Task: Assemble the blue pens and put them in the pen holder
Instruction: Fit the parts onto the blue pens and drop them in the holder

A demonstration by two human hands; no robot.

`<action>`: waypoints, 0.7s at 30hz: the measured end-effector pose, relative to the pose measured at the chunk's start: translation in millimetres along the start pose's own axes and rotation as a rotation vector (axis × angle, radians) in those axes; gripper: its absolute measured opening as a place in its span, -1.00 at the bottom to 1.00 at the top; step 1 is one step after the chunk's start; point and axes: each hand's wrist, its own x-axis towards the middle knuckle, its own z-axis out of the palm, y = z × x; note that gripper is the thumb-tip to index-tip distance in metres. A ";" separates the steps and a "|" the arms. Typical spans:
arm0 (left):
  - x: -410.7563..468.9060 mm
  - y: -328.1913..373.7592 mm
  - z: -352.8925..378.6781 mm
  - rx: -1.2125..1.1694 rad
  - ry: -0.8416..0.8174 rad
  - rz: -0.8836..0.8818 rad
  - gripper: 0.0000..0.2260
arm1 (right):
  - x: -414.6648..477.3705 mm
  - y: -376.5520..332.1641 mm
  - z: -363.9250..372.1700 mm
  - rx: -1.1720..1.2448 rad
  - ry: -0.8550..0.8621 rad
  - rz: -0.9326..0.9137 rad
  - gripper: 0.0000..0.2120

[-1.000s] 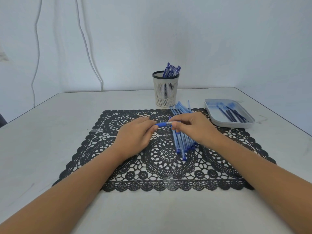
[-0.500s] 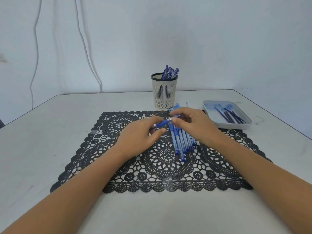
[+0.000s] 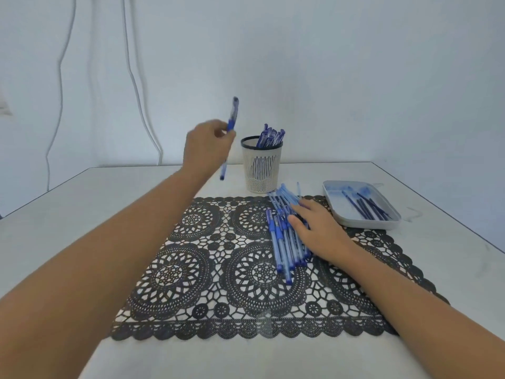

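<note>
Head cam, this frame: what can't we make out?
All in the head view:
1. Motion blur smears the left hand and its pen, so finger placement is unclear.
2. The holder wall hides the lower parts of its pens, so their count is unclear.
3. The right hand covers part of the pen pile.
4. The tray contents are too small and soft to identify.

Flat black lace-cut placemat [image 3: 207, 269]: openwork of round medallions, scalloped border, white showing through holes. Cylindrical cream plastic pen holder [image 3: 261, 170]: black rim, vertical slot pattern on wall, fine dotted band at base. Raised blue plastic pen [image 3: 234, 113]: clear section, darker blue grip. Pile of pale blue translucent pen barrels [image 3: 284, 242]: mid-blue grips. Shallow pale grey rectangular tray [image 3: 363, 222]: dark navy thin refills [image 3: 366, 206] inside. Plain white tabletop [image 3: 82, 214]. Pale blue-white wall [image 3: 355, 77], white cables [image 3: 136, 77].
</note>
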 end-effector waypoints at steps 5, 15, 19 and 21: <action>68.6 26.1 11.4 -0.165 0.124 -0.067 -0.80 | 2.5 4.5 2.1 0.013 -0.003 0.002 -0.55; 77.3 4.5 72.0 0.095 -0.133 -0.142 -0.76 | 5.4 9.0 2.5 0.009 -0.001 -0.014 -0.55; 70.2 -5.3 78.9 0.217 -0.292 -0.118 -0.84 | 5.4 8.6 2.6 0.017 -0.002 -0.007 -0.56; 68.3 -8.3 76.8 0.206 -0.360 -0.154 -0.78 | 4.7 8.3 2.2 0.023 -0.003 -0.004 -0.56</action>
